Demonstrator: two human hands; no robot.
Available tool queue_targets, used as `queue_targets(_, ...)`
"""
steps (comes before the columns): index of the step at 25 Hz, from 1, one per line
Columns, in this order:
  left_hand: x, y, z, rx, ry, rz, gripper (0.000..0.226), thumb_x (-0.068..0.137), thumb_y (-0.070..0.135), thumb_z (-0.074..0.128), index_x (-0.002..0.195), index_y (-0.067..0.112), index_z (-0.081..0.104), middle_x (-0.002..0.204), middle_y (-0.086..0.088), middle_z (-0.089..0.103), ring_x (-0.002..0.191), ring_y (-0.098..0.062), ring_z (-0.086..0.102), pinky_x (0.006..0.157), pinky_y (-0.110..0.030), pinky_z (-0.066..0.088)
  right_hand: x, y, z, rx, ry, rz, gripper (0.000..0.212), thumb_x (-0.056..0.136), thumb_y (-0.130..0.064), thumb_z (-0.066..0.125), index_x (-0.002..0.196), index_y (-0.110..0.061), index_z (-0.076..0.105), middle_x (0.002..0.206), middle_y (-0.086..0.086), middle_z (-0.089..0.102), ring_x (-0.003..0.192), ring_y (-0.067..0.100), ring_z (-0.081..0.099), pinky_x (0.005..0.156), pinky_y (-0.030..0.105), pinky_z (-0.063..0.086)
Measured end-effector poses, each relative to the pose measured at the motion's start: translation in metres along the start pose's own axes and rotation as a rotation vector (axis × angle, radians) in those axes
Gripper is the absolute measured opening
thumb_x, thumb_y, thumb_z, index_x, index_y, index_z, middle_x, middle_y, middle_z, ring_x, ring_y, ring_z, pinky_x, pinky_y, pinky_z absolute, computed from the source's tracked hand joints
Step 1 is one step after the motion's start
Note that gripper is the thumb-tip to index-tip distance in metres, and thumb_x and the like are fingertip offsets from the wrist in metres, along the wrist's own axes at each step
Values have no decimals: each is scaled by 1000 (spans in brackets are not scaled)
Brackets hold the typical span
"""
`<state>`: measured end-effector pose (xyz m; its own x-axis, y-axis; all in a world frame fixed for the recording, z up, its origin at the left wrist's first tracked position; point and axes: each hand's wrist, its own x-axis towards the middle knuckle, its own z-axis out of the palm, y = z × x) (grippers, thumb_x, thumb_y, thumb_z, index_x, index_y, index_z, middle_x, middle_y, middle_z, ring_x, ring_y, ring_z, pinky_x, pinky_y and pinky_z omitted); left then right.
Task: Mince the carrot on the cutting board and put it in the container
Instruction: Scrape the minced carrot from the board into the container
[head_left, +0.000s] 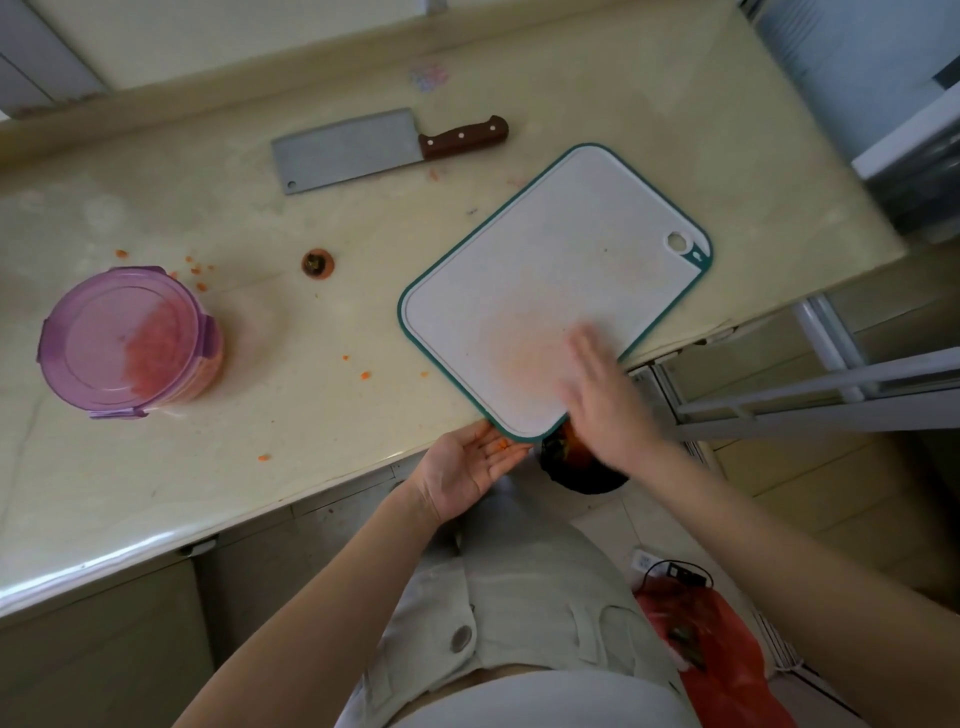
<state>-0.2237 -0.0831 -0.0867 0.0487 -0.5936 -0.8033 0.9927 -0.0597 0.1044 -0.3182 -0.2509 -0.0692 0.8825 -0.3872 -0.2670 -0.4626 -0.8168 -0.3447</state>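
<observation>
Carrot mince (156, 358) shows orange through the wall and lid of the round purple container (104, 338), which stands upright at the left of the cream countertop (260, 493), well apart from the cutting board (556, 270). This white, teal-rimmed board lies askew on the right, bare but for a faint orange stain, its near corner jutting past the counter's edge. The left hand (467, 462) waits palm up just under that corner, fingers straight and together, a few orange bits lying on them. The right hand (597, 389) lies flat over the board's near part, fingers stretched out; blur hides whether they are spread. A cleaver (384, 148) with a brown handle rests on the counter beyond the board, a carrot stub (318, 263) lies between container and board, and orange crumbs (365, 375) dot the counter. A dark bin (582, 473) sits below the board's corner.
</observation>
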Motion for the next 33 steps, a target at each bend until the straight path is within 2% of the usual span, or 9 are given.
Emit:
queue_targets(4, 4, -4, 4, 0, 11, 9, 33, 100, 16, 32, 104, -3, 59, 89, -19, 71, 77, -29, 71, 75, -36, 55, 31, 42, -18, -141, -92, 310, 71, 101, -44, 19, 149, 2, -6, 157, 19, -13, 146, 25, -13, 117, 30, -10)
queue_targets(11, 4, -2, 3, 16, -12, 5, 47, 100, 14, 33, 80, -1, 74, 82, -16, 70, 72, -25, 70, 65, -31, 59, -41, -26, 16, 112, -181, -254, 72, 98, -56, 10, 150, -7, 13, 155, -1, 0, 145, 11, -1, 120, 29, 8)
queue_targets(15, 6, -1, 5, -15, 13, -3, 34, 99, 13, 33, 98, -6, 62, 88, -22, 70, 75, -32, 70, 70, -38, 57, 7, 0, -3, -70, -101, 169, 71, 100, -47, 20, 149, 0, -1, 158, 17, -8, 145, 24, -11, 117, 30, -8)
queue_targets(18, 5, -2, 2, 44, -13, -1, 24, 91, 14, 42, 97, -2, 59, 79, -15, 68, 66, -23, 68, 61, -31, 57, -24, -38, 28, -107, -149, -242, 73, 98, -48, 24, 147, 6, 14, 156, 21, 6, 143, 27, -6, 119, 36, 2)
queue_targets(20, 4, -1, 2, 83, -5, 7, 26, 92, 13, 40, 94, -1, 61, 75, -12, 67, 61, -20, 66, 57, -27, 56, -38, -48, 27, 103, -257, -421, 63, 100, -39, 24, 148, 0, 20, 157, 12, 10, 145, 15, 0, 119, 21, 0)
queue_targets(22, 7, 1, 2, 15, -1, -15, 34, 96, 11, 35, 92, -5, 65, 82, -17, 69, 68, -26, 69, 64, -33, 58, -1, -33, 5, 253, -134, -274, 55, 102, -28, 30, 149, -2, 18, 158, 10, 11, 146, 14, 5, 115, 13, -4)
queue_targets(26, 8, 3, 3, -6, 9, -55, 38, 97, 12, 33, 95, -10, 64, 94, -24, 68, 80, -36, 69, 79, -43, 53, 79, 15, -21, 78, -110, 185, 61, 104, -33, 23, 150, -2, 0, 159, 15, -8, 147, 22, -9, 119, 29, -6)
queue_targets(30, 9, 4, 0, -19, -2, -42, 32, 92, 11, 39, 91, -5, 67, 92, -19, 66, 76, -28, 68, 72, -37, 57, 21, -30, 16, -57, -232, -228, 70, 98, -45, 14, 149, 1, 1, 157, 17, -9, 146, 26, -13, 116, 30, -13)
queue_targets(33, 9, 3, -2, 5, 3, -9, 25, 92, 13, 40, 91, 1, 62, 80, -12, 64, 66, -20, 65, 58, -26, 56, -20, -45, 21, 167, -319, -465, 58, 103, -33, 26, 152, -8, 7, 158, 0, -6, 143, 5, -14, 113, 14, -13)
